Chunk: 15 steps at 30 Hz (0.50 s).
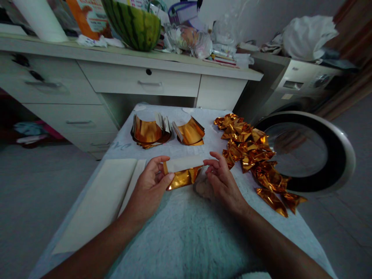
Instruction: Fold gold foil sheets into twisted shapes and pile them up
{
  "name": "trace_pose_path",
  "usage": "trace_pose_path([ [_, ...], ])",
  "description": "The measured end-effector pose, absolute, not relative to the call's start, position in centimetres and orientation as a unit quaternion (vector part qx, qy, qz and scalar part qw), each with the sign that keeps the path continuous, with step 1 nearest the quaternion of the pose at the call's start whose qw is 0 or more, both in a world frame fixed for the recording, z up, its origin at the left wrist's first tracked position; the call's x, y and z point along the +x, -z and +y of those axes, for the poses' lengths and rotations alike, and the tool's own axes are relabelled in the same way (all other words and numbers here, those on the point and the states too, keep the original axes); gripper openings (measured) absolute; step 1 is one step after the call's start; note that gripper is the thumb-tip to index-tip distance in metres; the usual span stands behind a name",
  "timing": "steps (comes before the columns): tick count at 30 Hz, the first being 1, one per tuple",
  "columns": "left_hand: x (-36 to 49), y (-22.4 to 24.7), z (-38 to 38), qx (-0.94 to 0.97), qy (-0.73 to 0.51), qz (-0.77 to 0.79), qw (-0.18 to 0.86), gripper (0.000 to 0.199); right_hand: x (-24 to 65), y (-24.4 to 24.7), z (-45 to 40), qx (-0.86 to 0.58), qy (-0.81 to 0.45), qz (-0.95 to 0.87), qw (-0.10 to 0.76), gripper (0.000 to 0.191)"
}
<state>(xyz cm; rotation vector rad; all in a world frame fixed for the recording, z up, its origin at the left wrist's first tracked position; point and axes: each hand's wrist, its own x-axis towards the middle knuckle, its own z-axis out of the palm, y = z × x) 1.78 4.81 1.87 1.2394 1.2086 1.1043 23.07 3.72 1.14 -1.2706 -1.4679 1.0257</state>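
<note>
My left hand is closed on the left end of a sheet of gold foil paper, thumb in front and fingers behind. The sheet is partly folded, with its white backing turned up along the top and shiny gold below. At the sheet's right end is my right hand, its fingers loosely curved and apart, fingertips at the paper's edge. Beyond my hands lie two stacks of curled gold foil sheets, a larger left stack and a smaller right stack. Folded gold foil pieces are heaped on the right.
A pale cloth covers the table. White sheets lie along its left side. An open washing machine door stands close to the right edge. Behind, a counter with drawers carries a cut watermelon, plastic bags and other items.
</note>
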Motion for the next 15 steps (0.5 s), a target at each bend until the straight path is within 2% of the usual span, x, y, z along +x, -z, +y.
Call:
trace_pose_path([
  [3,2.0,-2.1,4.6,0.512,-0.469,0.506,0.512,0.039,22.6,-1.6,3.8,-0.462,-0.560,-0.508,0.463,0.049],
  [6,2.3,-2.0,4.5,0.511,-0.474,0.495,0.519,0.039,22.2,-1.7,3.9,-0.425,-0.623,-0.460,0.469,0.052],
  [10,2.2,-1.7,4.3,0.540,-0.444,0.476,0.534,0.038,21.9,-1.4,4.3,-0.431,-0.605,-0.465,0.482,0.050],
  [15,1.2,-1.4,3.8,0.616,-0.426,0.446,0.490,0.042,22.2,-1.2,4.5,-0.448,-0.571,-0.484,0.488,0.038],
])
